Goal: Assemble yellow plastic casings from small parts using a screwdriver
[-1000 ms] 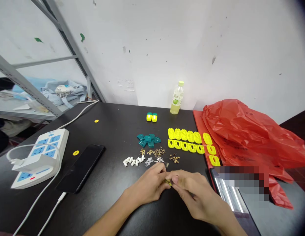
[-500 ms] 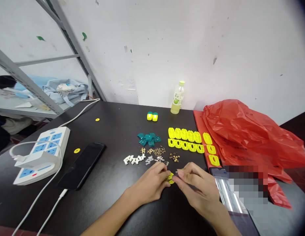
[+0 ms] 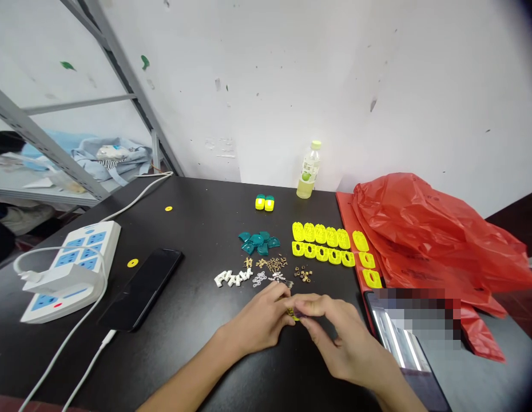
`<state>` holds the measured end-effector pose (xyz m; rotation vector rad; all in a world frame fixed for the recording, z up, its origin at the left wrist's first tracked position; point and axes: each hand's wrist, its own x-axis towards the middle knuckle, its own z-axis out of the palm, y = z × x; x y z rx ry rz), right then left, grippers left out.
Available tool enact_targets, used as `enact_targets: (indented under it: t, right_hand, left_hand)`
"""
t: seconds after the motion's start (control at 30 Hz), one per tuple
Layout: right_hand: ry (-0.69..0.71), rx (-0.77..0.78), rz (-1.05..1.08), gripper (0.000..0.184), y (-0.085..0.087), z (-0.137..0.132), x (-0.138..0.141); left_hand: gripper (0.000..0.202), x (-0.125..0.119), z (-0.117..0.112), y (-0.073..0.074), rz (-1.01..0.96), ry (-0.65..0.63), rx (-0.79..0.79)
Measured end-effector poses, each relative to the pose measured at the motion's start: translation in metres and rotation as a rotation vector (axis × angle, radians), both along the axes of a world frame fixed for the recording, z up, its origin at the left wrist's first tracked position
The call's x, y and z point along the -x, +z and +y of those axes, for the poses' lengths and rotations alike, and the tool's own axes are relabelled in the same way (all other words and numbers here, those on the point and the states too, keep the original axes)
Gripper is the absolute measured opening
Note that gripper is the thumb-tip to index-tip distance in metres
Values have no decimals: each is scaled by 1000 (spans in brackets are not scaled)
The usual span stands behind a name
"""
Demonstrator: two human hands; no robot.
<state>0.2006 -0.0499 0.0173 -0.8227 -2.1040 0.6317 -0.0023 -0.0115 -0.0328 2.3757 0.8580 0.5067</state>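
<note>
- A pale, scuffed wall (image 3: 292,103) filled the far side of the room.
- Below it spread a black table (image 3: 197,223).
- Crumpled red plastic bags (image 3: 429,223) covered its far right corner.
- Both bare hands worked at the near middle. The left hand (image 3: 263,320) pinched a small yellow piece just above the tabletop. The right hand (image 3: 343,335) came in from the right, thumb and fingertips bent over that piece; whether they gripped it, or something dark between them, could not be told.
- A white power strip (image 3: 98,240) lay at left, with a black phone (image 3: 141,292) near it.
- A bottle (image 3: 309,171) of pale drink stood at the far edge.
- Yellow shells (image 3: 320,234) sat in two rows, right of centre.
- Green pieces (image 3: 261,239), white pieces (image 3: 237,280) and brass pins (image 3: 277,264) lay in loose groups just beyond the hands.
- The yellow piece (image 3: 296,319) was mostly hidden between the fingertips. It looked liable to twist or slip if the right hand pressed off-centre, and any tiny part within might then drop. A careless knuckle could also scatter the loose pins, which seemed ready to roll.
</note>
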Motion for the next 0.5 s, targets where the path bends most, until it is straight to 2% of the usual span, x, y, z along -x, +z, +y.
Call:
enact_targets:
  t: [0.07, 0.13, 0.2, 0.27, 0.5]
  right_hand:
    - [44, 11, -5, 34, -2, 0, 6]
    - [41, -55, 110, 36, -6, 3, 15]
    - [-60, -174, 242, 40, -13, 6, 21]
    - [-127, -224, 269, 44, -18, 8, 23]
    - [-111, -86, 219, 50, -23, 7, 15]
  left_hand:
    - [13, 1, 1, -2, -11, -10, -10]
    - [16, 1, 0, -3, -41, -25, -21]
    - [18, 1, -1, -3, -82, -25, -12]
    - [18, -1, -5, -3, -116, 4, 15]
    - [20, -8, -14, -4, -204, 93, 115]
